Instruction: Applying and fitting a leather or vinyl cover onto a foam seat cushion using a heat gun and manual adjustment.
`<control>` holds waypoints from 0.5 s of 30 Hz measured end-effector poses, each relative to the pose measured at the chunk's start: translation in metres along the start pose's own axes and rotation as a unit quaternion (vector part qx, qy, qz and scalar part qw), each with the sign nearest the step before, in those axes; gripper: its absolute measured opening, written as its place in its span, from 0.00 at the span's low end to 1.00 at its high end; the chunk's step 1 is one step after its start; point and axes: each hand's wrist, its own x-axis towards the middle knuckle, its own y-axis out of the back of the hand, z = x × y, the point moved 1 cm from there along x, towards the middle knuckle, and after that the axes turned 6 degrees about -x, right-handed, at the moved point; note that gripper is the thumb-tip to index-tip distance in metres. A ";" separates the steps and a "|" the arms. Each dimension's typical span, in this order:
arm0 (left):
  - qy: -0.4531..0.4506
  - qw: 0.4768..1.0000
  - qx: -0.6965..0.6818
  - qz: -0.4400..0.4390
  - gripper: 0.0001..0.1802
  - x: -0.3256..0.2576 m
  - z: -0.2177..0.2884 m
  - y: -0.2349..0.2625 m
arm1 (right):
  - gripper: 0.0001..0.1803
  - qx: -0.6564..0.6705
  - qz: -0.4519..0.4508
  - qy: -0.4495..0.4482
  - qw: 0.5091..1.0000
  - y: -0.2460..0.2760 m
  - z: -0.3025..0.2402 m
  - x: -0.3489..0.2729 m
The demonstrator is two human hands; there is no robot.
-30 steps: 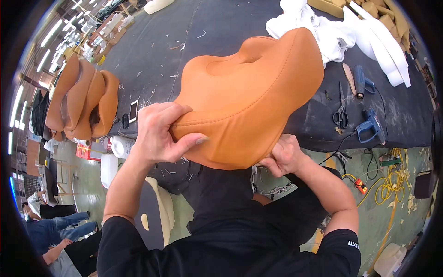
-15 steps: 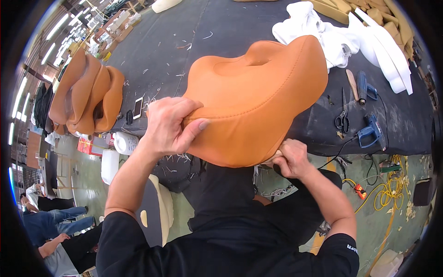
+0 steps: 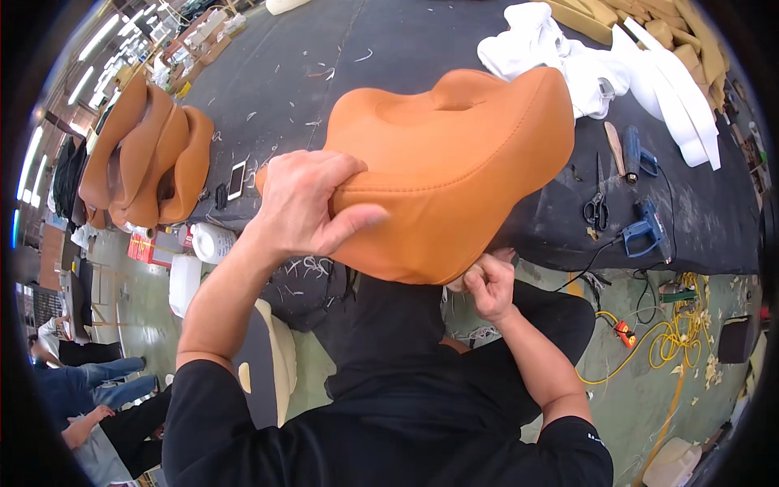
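A contoured cushion in an orange-brown leather-like cover [image 3: 454, 162], with a stitched seam along its near side, is tilted at the table's near edge. My left hand [image 3: 308, 203] grips its left end, fingers over the top and thumb along the near face. At the lower right my right hand [image 3: 491, 288] is closed in a pinch on the bottom edge of the cover. The underside is hidden from view, as are the tips of the right fingers.
On the dark table [image 3: 268, 97] lie similar cushions [image 3: 150, 154], a phone [image 3: 237, 180], scissors [image 3: 597, 207], two blue heat guns [image 3: 645, 235] [image 3: 633, 154], a wooden-handled tool [image 3: 614, 146] and white covers [image 3: 560, 65]. A yellow cable [image 3: 673, 349] coils on the floor. People stand at left.
My right hand has shifted left along the cushion's bottom edge, still pinching. The left thumb has lifted slightly away from the cover, and the cushion has barely moved.
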 end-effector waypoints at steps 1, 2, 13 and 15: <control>0.002 1.000 0.018 -0.002 0.29 0.000 0.000 0.001 | 0.19 -0.057 0.003 0.049 0.997 0.004 0.002 0.005; 0.004 0.999 0.032 -0.006 0.31 0.001 0.000 0.001 | 0.18 -0.086 0.018 0.059 0.994 0.009 0.010 0.004; 0.026 0.999 0.044 -0.015 0.32 0.006 -0.005 -0.002 | 0.17 -0.179 -0.001 0.075 0.981 0.047 0.011 -0.006; 0.009 0.999 0.033 0.001 0.32 0.010 -0.012 -0.008 | 0.20 -0.242 -0.009 0.068 0.968 0.071 0.037 -0.026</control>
